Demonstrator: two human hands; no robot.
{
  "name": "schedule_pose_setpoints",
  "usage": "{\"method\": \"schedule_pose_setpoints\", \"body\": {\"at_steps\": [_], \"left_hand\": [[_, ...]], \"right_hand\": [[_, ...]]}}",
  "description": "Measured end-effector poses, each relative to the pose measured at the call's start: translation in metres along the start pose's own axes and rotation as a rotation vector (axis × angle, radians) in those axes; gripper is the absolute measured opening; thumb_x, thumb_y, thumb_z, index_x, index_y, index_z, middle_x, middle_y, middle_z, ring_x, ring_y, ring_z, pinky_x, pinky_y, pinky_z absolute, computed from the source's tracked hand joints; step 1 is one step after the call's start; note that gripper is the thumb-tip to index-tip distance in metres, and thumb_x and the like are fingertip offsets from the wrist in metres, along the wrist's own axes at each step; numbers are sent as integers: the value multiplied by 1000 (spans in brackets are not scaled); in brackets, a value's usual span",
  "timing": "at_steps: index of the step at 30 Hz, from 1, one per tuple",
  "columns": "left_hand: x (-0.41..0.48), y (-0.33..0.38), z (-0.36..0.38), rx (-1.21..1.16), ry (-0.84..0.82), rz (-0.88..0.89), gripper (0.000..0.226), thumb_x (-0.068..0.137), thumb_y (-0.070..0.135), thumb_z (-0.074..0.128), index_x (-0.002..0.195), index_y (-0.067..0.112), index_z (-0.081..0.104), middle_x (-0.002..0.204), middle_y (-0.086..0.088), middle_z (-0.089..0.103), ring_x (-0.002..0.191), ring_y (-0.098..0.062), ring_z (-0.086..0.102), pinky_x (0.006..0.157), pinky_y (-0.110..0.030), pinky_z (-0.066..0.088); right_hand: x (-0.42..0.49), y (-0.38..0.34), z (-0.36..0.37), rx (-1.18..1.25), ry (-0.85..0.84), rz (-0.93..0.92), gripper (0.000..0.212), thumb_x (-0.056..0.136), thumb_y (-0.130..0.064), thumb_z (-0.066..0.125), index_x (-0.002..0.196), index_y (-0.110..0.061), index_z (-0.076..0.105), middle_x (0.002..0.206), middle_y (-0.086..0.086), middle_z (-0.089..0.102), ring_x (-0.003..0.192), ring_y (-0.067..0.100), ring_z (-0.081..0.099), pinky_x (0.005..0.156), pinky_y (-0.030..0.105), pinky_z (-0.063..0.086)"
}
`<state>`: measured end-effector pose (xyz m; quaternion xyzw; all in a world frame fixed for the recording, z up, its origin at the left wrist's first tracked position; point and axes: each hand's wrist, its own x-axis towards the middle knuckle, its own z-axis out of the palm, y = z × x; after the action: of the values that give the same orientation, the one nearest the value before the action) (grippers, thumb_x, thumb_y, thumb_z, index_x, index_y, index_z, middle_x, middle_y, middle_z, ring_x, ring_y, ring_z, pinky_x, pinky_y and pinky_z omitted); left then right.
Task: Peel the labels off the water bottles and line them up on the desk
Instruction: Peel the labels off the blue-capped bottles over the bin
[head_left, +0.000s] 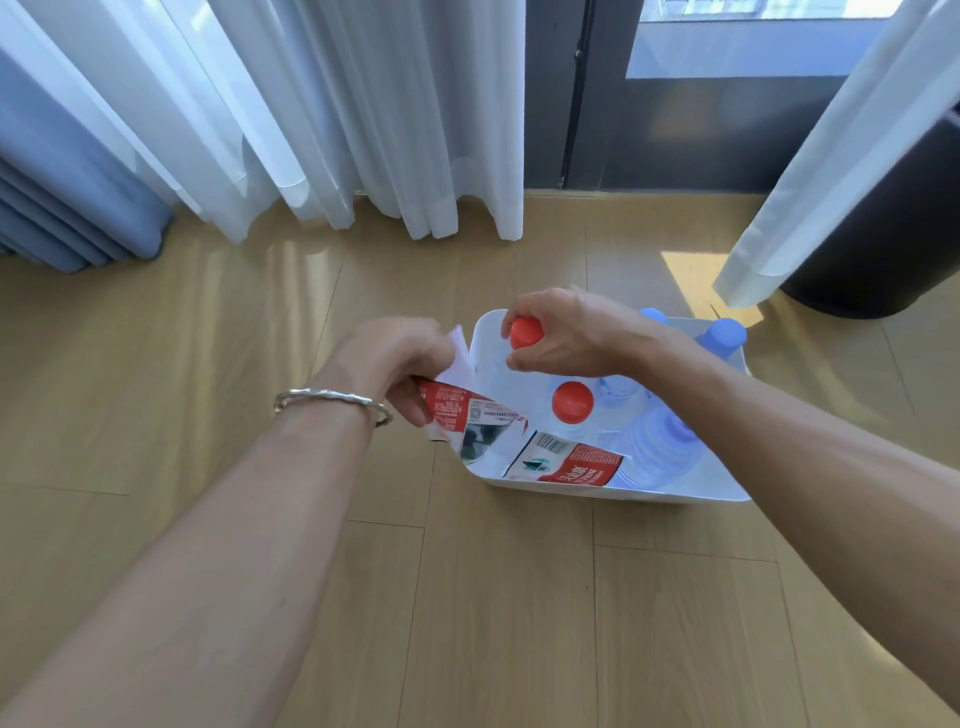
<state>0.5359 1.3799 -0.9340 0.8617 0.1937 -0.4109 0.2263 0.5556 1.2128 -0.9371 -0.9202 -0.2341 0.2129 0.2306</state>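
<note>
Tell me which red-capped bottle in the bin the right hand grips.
The farther red-capped bottle, by its cap, in the right hand; the nearer red-capped bottle stands untouched.

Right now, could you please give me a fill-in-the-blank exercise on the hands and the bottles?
1. The right hand grips a bottle cap coloured ____.
2. The left hand holds a peeled label and wears a bracelet on its ____.
3. The white bin shows ____ red caps altogether.
4. The far-corner caps are ____.
Missing words: red; wrist; two; blue.
</note>
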Motion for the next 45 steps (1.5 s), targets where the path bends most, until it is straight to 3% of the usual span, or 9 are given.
{"method": "schedule_pose_setpoints", "body": {"at_steps": [12, 18, 21, 25, 30, 33, 36, 39, 45], "left_hand": [[-4, 12, 30, 167, -313, 145, 27, 94, 9, 45, 115, 4, 61, 89, -8, 62, 73, -13, 59, 65, -20, 49], [4, 16, 48, 293, -251, 288, 27, 86, 30, 65, 105, 11, 67, 105, -6, 68, 84, -17, 60, 79, -31, 53], [2, 18, 53, 350, -163, 371, 27, 81, 37, 70, 70, 16, 55, 72, 3, 52, 65, -16, 46, 58, -28, 37], [1, 20, 68, 338, -12, 412, 39, 74, 43, 75, 71, 13, 51, 67, 0, 51, 58, -14, 45, 51, -26, 33], [3, 22, 83, 361, 118, 441, 39, 76, 30, 77, 67, 16, 41, 67, 0, 48, 64, -16, 50, 55, -28, 39], [6, 17, 85, 372, 219, 440, 36, 84, 12, 64, 62, 14, 35, 70, -6, 48, 68, -21, 47, 50, -28, 33], [7, 13, 89, 343, 322, 444, 21, 85, 5, 49, 70, 9, 36, 65, -2, 39, 67, -25, 48, 44, -27, 26], [5, 14, 93, 375, 346, 440, 20, 86, 7, 50, 68, 9, 42, 64, -3, 38, 61, -24, 45, 43, -27, 25], [-5, 16, 104, 334, 378, 421, 23, 83, 6, 49, 61, 10, 45, 62, -4, 41, 64, -28, 44, 43, -27, 26]], "right_hand": [[3, -3, 2, 35, -2, 26, 30, 81, -37, 66, 103, -18, 63, 96, 0, 64, 86, 23, 60, 72, 34, 52], [4, -4, 7, 49, 37, 41, 32, 85, -42, 64, 107, -19, 61, 102, 2, 62, 87, 22, 57, 67, 29, 41], [5, -7, 8, 64, 35, 52, 34, 84, -46, 63, 105, -20, 61, 101, 2, 62, 87, 21, 57, 67, 29, 42], [6, -13, 2, 26, -65, 52, 40, 86, -47, 62, 115, -20, 61, 109, 1, 62, 93, 20, 56, 77, 31, 46], [-4, -14, -13, -31, -92, 88, 47, 85, -51, 62, 120, -21, 59, 116, 0, 63, 99, 20, 57, 86, 34, 49], [-15, -13, -28, -124, -56, 162, 51, 81, -60, 62, 97, -12, 66, 92, 4, 67, 81, 22, 60, 65, 31, 47], [-29, -12, -33, -225, -339, 316, 62, 75, -72, 58, 87, -12, 64, 76, 3, 66, 65, 18, 65, 60, 27, 51], [-38, -12, -13, -282, -484, 338, 50, 83, -60, 58, 102, -15, 64, 75, 1, 67, 56, 12, 63, 59, 25, 49], [-52, -1, -15, -216, -309, 269, 35, 83, -33, 56, 116, -23, 65, 79, -1, 69, 49, 10, 57, 48, 18, 41]]}}
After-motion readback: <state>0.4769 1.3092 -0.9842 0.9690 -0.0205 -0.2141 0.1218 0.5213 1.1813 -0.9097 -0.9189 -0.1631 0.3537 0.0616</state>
